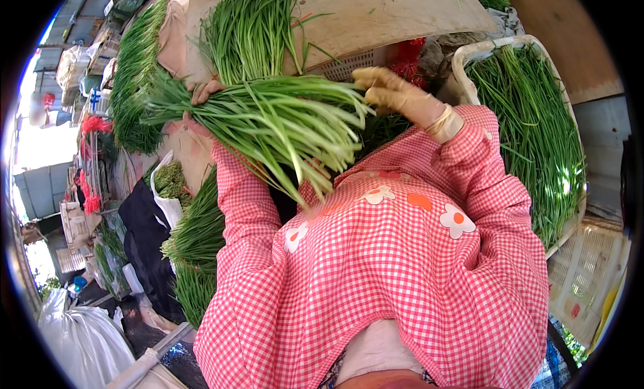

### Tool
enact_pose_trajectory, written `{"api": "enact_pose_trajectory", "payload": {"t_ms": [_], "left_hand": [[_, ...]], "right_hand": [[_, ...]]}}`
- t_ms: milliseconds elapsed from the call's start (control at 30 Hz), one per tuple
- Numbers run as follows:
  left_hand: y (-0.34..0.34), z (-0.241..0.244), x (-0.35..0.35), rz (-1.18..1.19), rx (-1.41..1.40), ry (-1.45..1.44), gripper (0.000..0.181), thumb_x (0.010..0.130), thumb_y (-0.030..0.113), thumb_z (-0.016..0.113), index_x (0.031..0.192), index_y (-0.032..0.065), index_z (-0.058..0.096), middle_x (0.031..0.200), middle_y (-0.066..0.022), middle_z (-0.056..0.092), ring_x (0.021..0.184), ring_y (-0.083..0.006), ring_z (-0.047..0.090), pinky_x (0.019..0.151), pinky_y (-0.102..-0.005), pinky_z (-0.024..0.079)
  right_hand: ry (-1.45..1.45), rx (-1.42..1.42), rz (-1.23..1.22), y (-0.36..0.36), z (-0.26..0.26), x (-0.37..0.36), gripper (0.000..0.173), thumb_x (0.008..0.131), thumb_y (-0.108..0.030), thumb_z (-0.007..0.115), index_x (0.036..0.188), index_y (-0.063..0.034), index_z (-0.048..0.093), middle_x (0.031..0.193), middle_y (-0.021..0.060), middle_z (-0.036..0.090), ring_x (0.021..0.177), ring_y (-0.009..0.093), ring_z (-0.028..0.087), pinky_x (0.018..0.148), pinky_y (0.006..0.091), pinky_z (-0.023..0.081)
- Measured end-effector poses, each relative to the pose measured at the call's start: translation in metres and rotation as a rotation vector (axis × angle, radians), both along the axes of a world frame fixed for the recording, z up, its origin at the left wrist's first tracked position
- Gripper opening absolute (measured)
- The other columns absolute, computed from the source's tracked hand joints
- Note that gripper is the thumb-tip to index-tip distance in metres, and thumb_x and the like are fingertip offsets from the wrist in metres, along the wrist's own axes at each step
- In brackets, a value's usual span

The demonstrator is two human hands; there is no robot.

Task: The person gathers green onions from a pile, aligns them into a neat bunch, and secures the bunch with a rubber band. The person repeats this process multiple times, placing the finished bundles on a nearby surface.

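Note:
A loose bunch of long green leafy stalks, likely garlic chives [271, 112], is gripped near its leafy end by my left hand [204, 94]. Its pale cut ends fan out towards my lap and the right, slightly blurred. My right hand [397, 94], in a yellowish glove, is raised beside those pale ends with its fingers apart; whether it touches the outermost stalks is unclear. Beyond the bunch, a pile of the same greens [251, 32] lies on the wooden board [362, 11].
A white plastic tub [460, 67] full of greens stands at the right, above a pale crate [583, 278]. Stacked greens [136, 77] line the left. Red ties [410, 62] hang behind my right hand. A silvery sack [85, 338] sits at the lower left beside a metal bar [156, 354].

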State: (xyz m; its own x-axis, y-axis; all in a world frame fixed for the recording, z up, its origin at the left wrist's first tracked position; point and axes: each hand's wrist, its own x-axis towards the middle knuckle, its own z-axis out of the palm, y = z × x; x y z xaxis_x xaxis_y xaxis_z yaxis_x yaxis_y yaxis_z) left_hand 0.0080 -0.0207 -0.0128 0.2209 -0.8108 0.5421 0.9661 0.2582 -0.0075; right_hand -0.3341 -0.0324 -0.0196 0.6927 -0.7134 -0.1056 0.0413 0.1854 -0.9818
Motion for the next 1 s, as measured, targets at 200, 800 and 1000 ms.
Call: {"api": "enact_pose_trajectory", "payload": {"t_ms": [200, 800, 1000], "left_hand": [[-0.010, 0.005, 0.001, 0.016, -0.100, 0.009, 0.042, 0.074, 0.018, 0.060, 0.106, 0.0024, 0.038, 0.080, 0.0000, 0.050, 0.078, -0.0115, 0.051, 0.088, -0.0298, 0.038], [-0.023, -0.002, 0.004, -0.076, -0.126, 0.174, 0.045, 0.071, 0.017, 0.065, 0.103, 0.0016, 0.038, 0.075, 0.0017, 0.049, 0.070, -0.0110, 0.051, 0.083, -0.0265, 0.039], [-0.016, -0.013, 0.027, 0.100, -0.067, 0.089, 0.045, 0.070, 0.015, 0.066, 0.104, 0.0037, 0.037, 0.075, 0.0029, 0.048, 0.070, -0.0111, 0.051, 0.084, -0.0271, 0.039]], "right_hand": [[0.135, 0.132, 0.203, 0.046, 0.010, 0.019, 0.016, 0.085, -0.014, 0.051, 0.097, -0.0044, 0.056, 0.078, -0.0019, 0.058, 0.068, 0.006, 0.051, 0.059, 0.0184, 0.041], [0.210, -1.037, 0.077, 0.001, 0.033, 0.055, 0.045, 0.075, -0.018, 0.060, 0.118, -0.0148, 0.048, 0.105, 0.0122, 0.055, 0.088, 0.035, 0.056, 0.076, 0.0376, 0.047], [0.120, -0.578, 0.164, 0.028, 0.050, 0.020, 0.014, 0.083, -0.016, 0.052, 0.088, -0.0030, 0.056, 0.079, 0.0078, 0.058, 0.069, 0.023, 0.056, 0.064, 0.0304, 0.045]]}}
